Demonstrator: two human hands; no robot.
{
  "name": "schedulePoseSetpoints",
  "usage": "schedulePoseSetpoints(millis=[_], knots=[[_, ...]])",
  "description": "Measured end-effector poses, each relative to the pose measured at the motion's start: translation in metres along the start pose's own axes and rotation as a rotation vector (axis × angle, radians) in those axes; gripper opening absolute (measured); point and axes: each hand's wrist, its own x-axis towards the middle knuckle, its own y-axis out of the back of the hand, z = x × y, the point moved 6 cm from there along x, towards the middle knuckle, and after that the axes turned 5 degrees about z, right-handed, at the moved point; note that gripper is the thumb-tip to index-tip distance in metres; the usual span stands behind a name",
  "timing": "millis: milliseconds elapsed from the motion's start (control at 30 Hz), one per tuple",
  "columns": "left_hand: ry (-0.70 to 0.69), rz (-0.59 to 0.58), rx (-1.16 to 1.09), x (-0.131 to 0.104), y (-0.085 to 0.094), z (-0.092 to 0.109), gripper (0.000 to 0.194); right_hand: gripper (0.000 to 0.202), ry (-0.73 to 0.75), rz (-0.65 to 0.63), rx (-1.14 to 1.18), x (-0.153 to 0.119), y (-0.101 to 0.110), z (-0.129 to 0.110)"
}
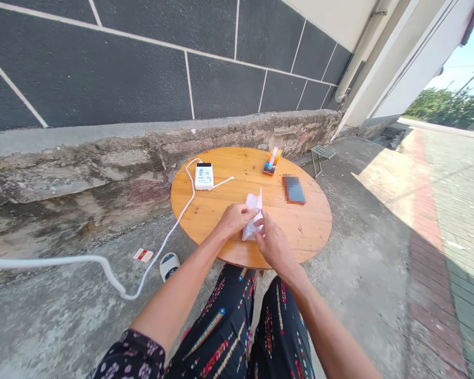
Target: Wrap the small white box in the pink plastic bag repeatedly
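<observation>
A small whitish, translucent plastic bag [253, 202] stands up from the near part of the round wooden table [229, 158]. My left hand [237, 218] pinches its left side between thumb and fingers. On the other side my right hand [272, 239] has its curled fingers against the bag's right edge. What lies inside the bag, if anything, cannot be made out. Beyond my hands, a white power bank [204, 177] with a short cable sits at the table's left. At the far right is an orange tape dispenser [272, 161], with a blurred phone-like slab [294, 189] nearer.
A white cord [158, 258] runs from the power bank over the table's left edge and off to the left. A dark-tiled wall [142, 73] rises behind the table. A folding stool [322, 153] stands at the right; a red-and-white packet [143, 255] lies on the ground.
</observation>
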Motion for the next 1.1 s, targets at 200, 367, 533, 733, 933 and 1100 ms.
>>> schedulePoseSetpoints(millis=[200,367,533,733,933,1100], knots=[[0.106,0.112,0.061,0.0,-0.002,-0.001,0.015,0.064,-0.011,-0.008,-0.017,0.0,-0.002,0.002],[0.114,0.133,0.049,-0.002,-0.004,-0.004,0.013,0.062,-0.016,-0.045,-0.074,0.002,0.004,-0.006],[0.105,0.117,0.021,-0.002,-0.005,-0.007,0.014,0.052,0.064,-0.059,-0.323,0.005,0.017,-0.019],[0.115,0.147,-0.011,-0.004,-0.006,-0.011,0.012,0.059,0.139,-0.045,-0.306,0.01,0.02,-0.017],[0.11,0.187,-0.045,-0.009,-0.007,-0.012,0.015,0.063,0.187,-0.154,-0.265,0.011,0.009,-0.009],[0.069,0.221,-0.086,-0.019,-0.003,-0.008,0.015,0.069,0.188,-0.175,-0.219,0.014,0.008,-0.006]])
